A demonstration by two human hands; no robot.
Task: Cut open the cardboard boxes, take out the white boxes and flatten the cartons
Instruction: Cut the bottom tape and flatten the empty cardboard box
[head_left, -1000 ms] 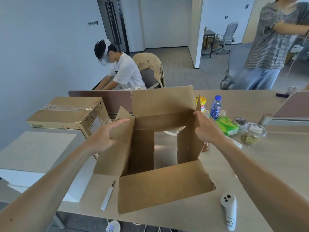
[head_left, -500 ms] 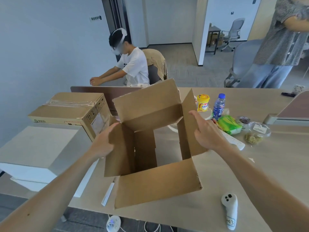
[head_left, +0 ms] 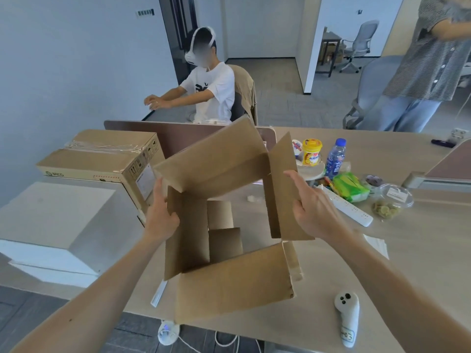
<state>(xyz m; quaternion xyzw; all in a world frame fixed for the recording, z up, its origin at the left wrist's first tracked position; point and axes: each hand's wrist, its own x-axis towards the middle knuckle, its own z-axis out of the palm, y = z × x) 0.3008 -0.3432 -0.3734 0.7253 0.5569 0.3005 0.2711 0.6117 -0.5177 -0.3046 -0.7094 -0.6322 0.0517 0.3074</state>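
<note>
Now, step: flattening the emptied carton, judging by the tabletop showing through its open bottom.
Cutter: lies on the tabletop at the carton's near-left corner, partly under it; best slid clear before the walls collapse.
Left hand: grips the left wall's edge, thumb over it, fingers behind.
Right hand: fingers nearly straight, flat against the right wall's outer face, gripping nothing.
Technique: push opposite corners together so the skewed walls fold along their creases, flaps kept straight, then press flat.
White box: already out, left of the carton.
Sealed box: behind it, tape uncut.
</note>
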